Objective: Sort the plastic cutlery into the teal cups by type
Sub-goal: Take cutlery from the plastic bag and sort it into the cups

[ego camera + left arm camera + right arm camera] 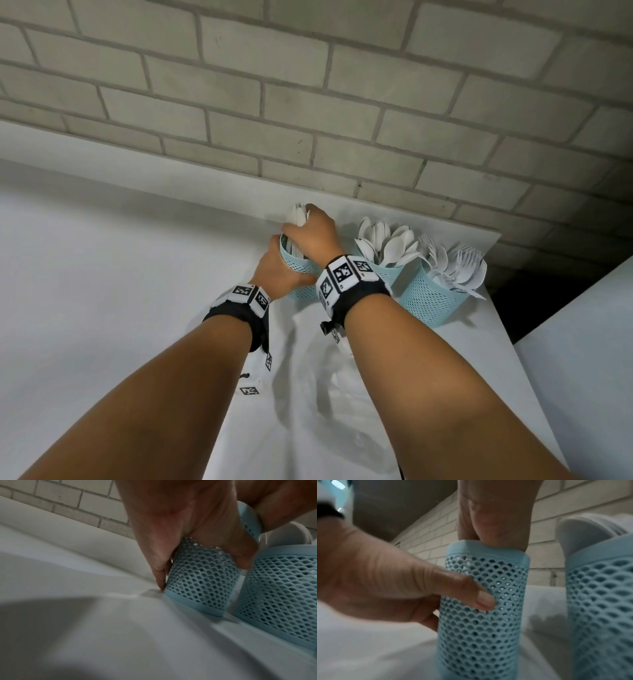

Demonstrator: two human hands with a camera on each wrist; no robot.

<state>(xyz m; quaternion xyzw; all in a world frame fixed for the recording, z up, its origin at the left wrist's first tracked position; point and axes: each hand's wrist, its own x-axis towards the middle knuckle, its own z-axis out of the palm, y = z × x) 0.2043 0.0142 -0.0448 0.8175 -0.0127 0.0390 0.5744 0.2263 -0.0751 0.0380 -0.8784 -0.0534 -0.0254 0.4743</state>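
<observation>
Three teal mesh cups stand in a row near the wall. My left hand (274, 270) grips the left cup (301, 270) by its side; its thumb (471, 592) presses the mesh and its fingers (159, 572) reach down the far side to the table. My right hand (310, 233) sits over this cup's rim and holds a bundle of white cutlery (298, 214) that stands in the cup; I cannot tell their type. The middle cup (385, 274) holds spoons (387, 243). The right cup (431, 301) holds forks (455, 263).
A white cloth covers the table (137, 274), and a brick wall (308, 102) rises just behind the cups. A crumpled clear plastic bag (329, 377) lies under my right forearm. The table's edge and a dark gap (507, 294) are just right of the fork cup.
</observation>
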